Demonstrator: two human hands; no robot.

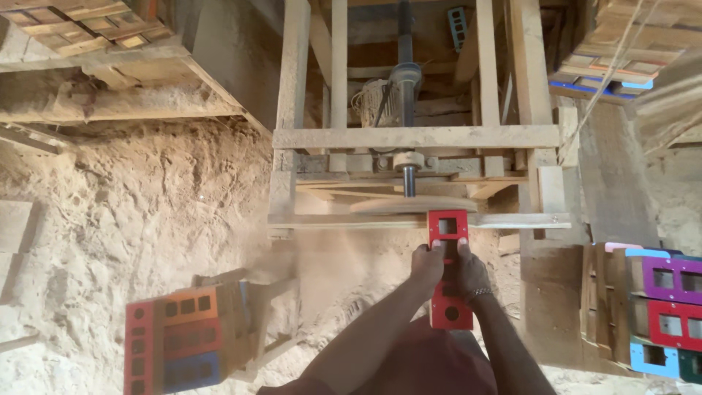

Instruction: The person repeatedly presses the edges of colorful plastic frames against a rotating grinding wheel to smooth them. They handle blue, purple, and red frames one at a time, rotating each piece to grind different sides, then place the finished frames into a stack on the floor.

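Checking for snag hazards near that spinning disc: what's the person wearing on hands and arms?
Both forearms are bare, with no sleeves and no gloves on the left hand or the right hand. The only item is a metal-looking bracelet on the right wrist.

The cut-out board [448, 271] you hold is bright red. Your stack of boards [183, 336] to the left runs red, orange and blue. The boards stacked on the right [665, 311] show purple, red, light blue and dark green. The sawdust [146, 197] is pale tan, the wooden frame [417, 137] light brown.
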